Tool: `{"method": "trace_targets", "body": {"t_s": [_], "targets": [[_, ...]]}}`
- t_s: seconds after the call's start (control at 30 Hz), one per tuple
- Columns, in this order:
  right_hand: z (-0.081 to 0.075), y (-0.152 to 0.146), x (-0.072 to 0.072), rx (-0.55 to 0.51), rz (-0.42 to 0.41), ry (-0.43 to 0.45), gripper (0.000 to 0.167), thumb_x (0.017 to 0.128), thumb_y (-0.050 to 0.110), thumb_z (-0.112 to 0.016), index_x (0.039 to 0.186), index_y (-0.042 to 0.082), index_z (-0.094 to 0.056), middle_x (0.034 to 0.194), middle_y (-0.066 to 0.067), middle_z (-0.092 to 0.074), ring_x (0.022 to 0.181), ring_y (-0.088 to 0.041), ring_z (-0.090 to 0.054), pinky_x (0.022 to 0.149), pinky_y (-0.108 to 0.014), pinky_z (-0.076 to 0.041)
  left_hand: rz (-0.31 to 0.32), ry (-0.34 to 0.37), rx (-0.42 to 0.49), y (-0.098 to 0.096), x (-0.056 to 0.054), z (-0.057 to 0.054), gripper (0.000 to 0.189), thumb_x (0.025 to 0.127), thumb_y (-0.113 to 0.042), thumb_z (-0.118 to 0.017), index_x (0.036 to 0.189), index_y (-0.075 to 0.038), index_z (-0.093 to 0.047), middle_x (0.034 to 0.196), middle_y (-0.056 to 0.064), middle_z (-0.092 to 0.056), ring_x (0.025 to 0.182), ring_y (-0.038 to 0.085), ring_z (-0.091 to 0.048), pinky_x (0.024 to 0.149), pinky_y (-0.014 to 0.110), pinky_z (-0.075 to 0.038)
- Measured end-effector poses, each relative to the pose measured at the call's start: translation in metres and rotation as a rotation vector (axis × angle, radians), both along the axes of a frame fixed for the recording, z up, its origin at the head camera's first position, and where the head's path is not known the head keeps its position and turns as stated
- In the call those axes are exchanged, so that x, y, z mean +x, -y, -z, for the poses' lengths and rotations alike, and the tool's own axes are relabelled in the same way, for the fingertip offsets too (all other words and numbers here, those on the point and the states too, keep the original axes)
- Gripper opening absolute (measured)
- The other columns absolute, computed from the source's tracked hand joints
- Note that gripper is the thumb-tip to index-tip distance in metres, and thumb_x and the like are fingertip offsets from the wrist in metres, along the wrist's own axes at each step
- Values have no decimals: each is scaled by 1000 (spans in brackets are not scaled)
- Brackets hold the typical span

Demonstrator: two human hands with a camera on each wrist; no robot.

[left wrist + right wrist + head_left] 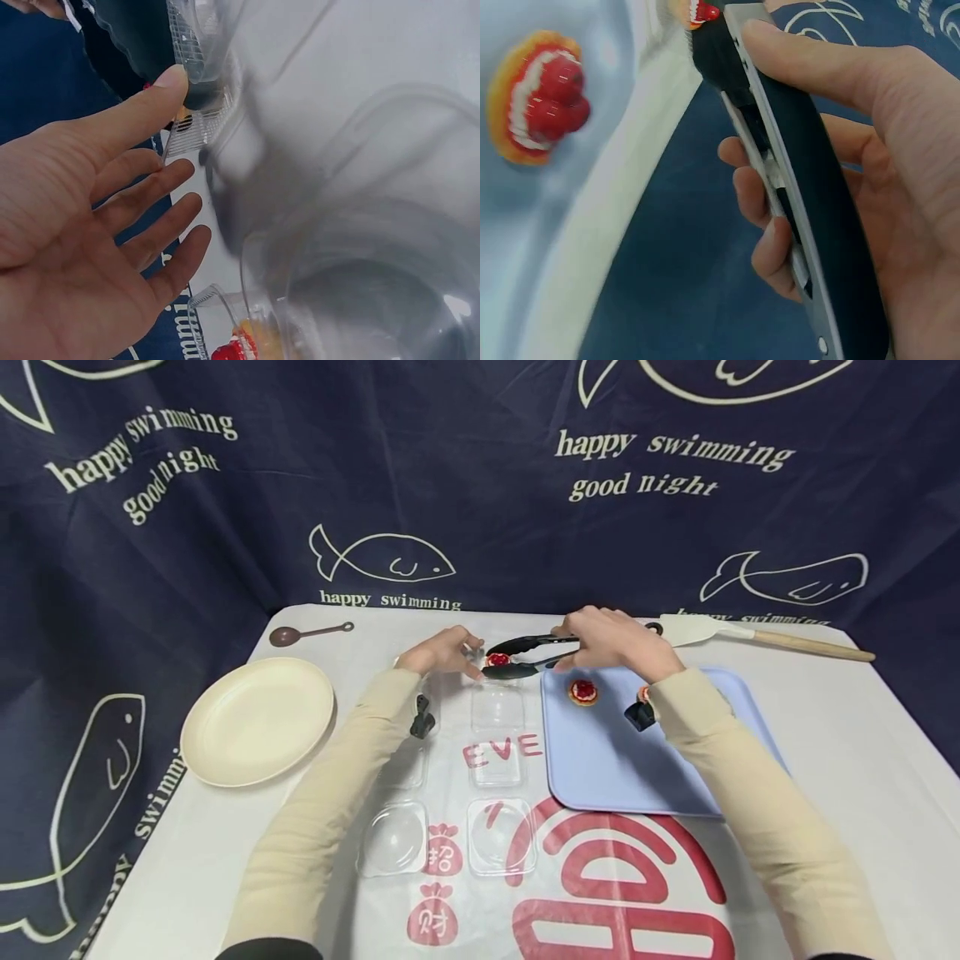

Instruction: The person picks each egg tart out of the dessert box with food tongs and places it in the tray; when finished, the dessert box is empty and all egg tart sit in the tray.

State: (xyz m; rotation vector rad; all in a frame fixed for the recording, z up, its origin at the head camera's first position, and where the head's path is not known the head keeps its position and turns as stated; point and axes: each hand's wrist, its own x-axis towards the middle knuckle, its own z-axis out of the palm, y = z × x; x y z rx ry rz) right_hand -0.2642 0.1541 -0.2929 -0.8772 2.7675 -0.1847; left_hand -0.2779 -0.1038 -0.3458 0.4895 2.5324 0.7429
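My right hand (611, 639) grips black-tipped kitchen tongs (802, 180) with metal edges, thumb along one arm and fingers curled round the other. Between the tongs' tips sits a small tart (498, 659) topped with red fruit and white cream, over a clear plastic box (199, 124) in the back row. On the other side of that box is my left hand (97, 195), thumb tip at its edge and fingers spread loosely beside it. Another clear box at the bottom of the left wrist view contains a red-topped tart (244, 346).
A blue tray (607, 768) on the right bears a tart (582, 692) and another partly behind the right wrist. Clear boxes (501, 837) line the middle. A cream plate (258, 722) and brown spoon (288, 636) lie left; a wooden-handled spatula (795, 643) lies back right.
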Motion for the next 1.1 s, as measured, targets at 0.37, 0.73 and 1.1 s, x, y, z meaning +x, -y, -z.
{"method": "trace_targets", "body": {"t_s": [0.37,0.73,1.1], "targets": [[5,-45,10,-197,-8,-23,53,82,30,-79,126,4,-66,120,-9,-67,62,-12,-49,63,-32,-43,11,-18,-74,-8,2,-5,62,83,-14,-76,137,4,-51,148,14,-45,138,30,-40,116,35,-30],[-7,-108,69,-188,-15,-106,55,79,34,-81,123,4,-67,121,-12,-67,74,-11,-60,75,-38,-52,-17,8,-91,-9,2,-8,62,83,-16,-76,136,2,-52,149,11,-45,139,28,-38,117,36,-28],[21,-142,116,-109,45,-110,59,75,39,-83,124,8,-68,111,-2,-68,61,1,-49,59,-28,-45,-17,8,-116,-9,1,-10,66,82,-15,-76,139,2,-49,147,13,-46,137,28,-41,115,36,-31]]}}
